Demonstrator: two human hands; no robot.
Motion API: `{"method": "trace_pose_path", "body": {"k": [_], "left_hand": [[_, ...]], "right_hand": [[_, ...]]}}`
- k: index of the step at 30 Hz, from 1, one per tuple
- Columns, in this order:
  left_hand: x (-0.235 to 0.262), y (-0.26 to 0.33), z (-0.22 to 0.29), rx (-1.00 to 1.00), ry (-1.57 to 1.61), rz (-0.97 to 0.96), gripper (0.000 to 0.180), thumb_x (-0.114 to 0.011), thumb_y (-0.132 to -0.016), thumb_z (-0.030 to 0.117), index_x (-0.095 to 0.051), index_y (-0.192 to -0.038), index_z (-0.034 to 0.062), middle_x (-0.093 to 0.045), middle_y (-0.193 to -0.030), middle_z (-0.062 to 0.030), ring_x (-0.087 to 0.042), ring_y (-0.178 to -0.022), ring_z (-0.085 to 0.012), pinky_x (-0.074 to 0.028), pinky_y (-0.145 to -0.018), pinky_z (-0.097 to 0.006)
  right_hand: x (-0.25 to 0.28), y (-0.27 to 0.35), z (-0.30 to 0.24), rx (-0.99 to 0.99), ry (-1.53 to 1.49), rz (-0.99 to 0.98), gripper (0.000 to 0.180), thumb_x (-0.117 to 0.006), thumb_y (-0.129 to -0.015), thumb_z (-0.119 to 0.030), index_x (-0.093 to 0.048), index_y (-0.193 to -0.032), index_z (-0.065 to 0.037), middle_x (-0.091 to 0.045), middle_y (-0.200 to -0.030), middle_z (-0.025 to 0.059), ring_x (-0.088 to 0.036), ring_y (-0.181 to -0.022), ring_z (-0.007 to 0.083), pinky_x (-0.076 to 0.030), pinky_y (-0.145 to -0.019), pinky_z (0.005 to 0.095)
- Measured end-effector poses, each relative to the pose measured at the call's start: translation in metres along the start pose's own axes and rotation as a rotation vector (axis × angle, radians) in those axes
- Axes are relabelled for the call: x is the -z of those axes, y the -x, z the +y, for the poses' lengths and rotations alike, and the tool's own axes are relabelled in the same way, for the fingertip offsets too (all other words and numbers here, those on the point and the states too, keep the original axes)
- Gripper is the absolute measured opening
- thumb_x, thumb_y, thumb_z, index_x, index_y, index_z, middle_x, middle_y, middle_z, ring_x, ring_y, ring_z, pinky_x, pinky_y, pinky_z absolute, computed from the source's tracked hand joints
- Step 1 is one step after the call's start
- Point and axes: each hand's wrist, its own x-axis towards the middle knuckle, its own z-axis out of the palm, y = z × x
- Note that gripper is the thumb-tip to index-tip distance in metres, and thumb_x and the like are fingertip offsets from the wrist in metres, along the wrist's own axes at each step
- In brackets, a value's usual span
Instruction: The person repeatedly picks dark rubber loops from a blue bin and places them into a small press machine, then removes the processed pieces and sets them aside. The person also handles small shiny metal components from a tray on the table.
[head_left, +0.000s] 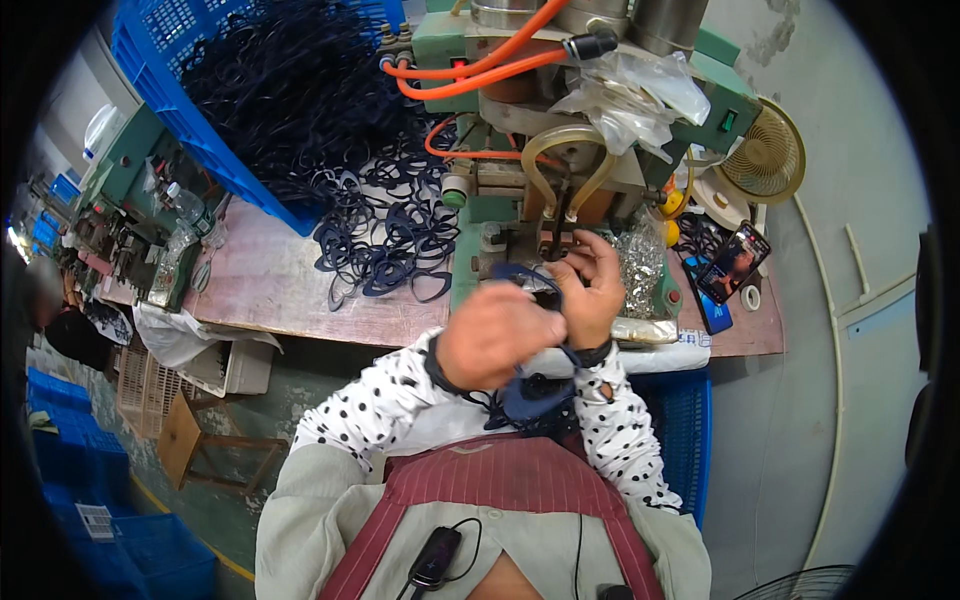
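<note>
My right hand [594, 287] is closed, its thumb and fingertips pinched at the small dark jaws [556, 240] of a green bench press [505, 200]. What those fingertips hold is hidden. A dark blue looped strap [545, 277] arcs between my hands, touches the right palm side and hangs toward my lap. Nearer to me and to the left, my left hand [497, 337] is smeared by motion beside this strap; its fingers cannot be made out. Further dark blue straps [540, 398] hang below both wrists, over my apron.
A blue crate [165, 110] heaped with dark straps [290, 90] stands far left, with loose loops [385, 240] spilling onto the table [260, 270]. Small shiny metal pieces [635, 265] lie right of the press, near a phone [735, 262] and a fan [765, 150]. Orange hoses [480, 75] cross above.
</note>
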Motion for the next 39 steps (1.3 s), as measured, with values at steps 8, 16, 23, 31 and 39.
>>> {"method": "trace_pose_path", "body": {"k": [8, 16, 23, 31, 39], "left_hand": [[-0.03, 0.012, -0.018, -0.052, 0.226, -0.2, 0.042, -0.062, -0.082, 0.002, -0.059, -0.124, -0.0014, -0.06, -0.124, -0.0188, -0.061, -0.111, -0.0307, -0.046, -0.098, -0.048], [-0.027, 0.009, -0.014, -0.017, 0.203, -0.183, 0.041, -0.064, -0.081, 0.001, -0.061, -0.121, -0.0005, -0.062, -0.122, -0.0182, -0.063, -0.106, -0.0308, -0.047, -0.098, -0.047], [-0.022, 0.017, -0.005, 0.01, 0.079, -0.194, 0.042, -0.06, -0.08, 0.002, -0.061, -0.122, 0.0043, -0.06, -0.127, -0.0141, -0.058, -0.118, -0.0286, -0.035, -0.108, -0.053], [0.016, 0.125, -0.044, 0.546, -0.761, -0.065, 0.048, -0.071, -0.073, 0.014, -0.063, -0.12, 0.0194, -0.048, -0.14, -0.0088, -0.047, -0.121, -0.0316, -0.032, -0.1, -0.047], [0.088, 0.168, -0.073, 0.834, -0.806, 0.036, 0.02, -0.076, -0.067, 0.01, -0.07, -0.085, 0.015, -0.053, -0.133, -0.0101, -0.042, -0.125, -0.0332, -0.029, -0.102, -0.047]], "right_hand": [[0.12, -0.032, 0.073, -0.089, 0.613, 0.208, 0.026, -0.071, -0.082, -0.009, -0.065, -0.106, -0.002, -0.071, -0.094, 0.0116, -0.069, -0.084, 0.0214, -0.052, -0.076, 0.0318], [0.145, 0.001, 0.072, -0.028, 1.137, -0.121, 0.024, -0.071, -0.08, -0.02, -0.065, -0.095, -0.002, -0.064, -0.092, 0.0181, -0.062, -0.083, 0.0389, -0.049, -0.071, 0.047], [0.129, -0.016, 0.096, -0.178, 0.646, -0.003, 0.014, -0.068, -0.083, -0.014, -0.071, -0.091, -0.003, -0.068, -0.086, 0.0152, -0.064, -0.078, 0.0284, -0.049, -0.072, 0.037], [0.124, -0.004, 0.091, -0.136, 0.596, 0.189, 0.015, -0.07, -0.085, -0.016, -0.071, -0.095, -0.004, -0.067, -0.078, 0.0108, -0.062, -0.076, 0.0215, -0.048, -0.069, 0.0334], [0.121, -0.004, 0.097, 0.085, 0.652, 0.199, 0.012, -0.069, -0.085, -0.011, -0.071, -0.095, -0.004, -0.068, -0.08, 0.0096, -0.063, -0.073, 0.0192, -0.049, -0.069, 0.0313]]}}
